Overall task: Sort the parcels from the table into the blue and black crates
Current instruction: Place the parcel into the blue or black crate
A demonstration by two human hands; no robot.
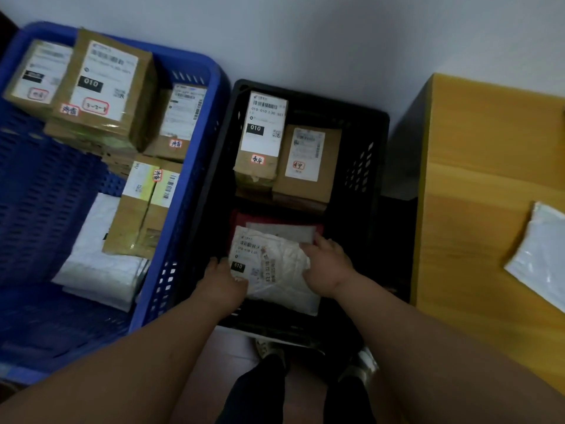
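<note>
Both my hands are down inside the black crate (379, 142) on a white plastic mailer bag (275, 267) with a printed label. My left hand (223, 284) grips the bag's left edge, and my right hand (327, 266) holds its right side with fingers curled over the top. Under the bag lies a dark red parcel (241, 218). Two brown cardboard boxes (263, 139) (308, 166) stand at the far end of this crate. The blue crate (195, 185) to the left holds several brown boxes and white mailer bags. Another white bag (541, 258) lies on the wooden table (477, 185) at the right.
A pale wall runs behind both crates. The table's side stands close against the black crate's right wall. My feet in shoes show on the floor just below the black crate. The blue crate's near left part shows bare mesh floor.
</note>
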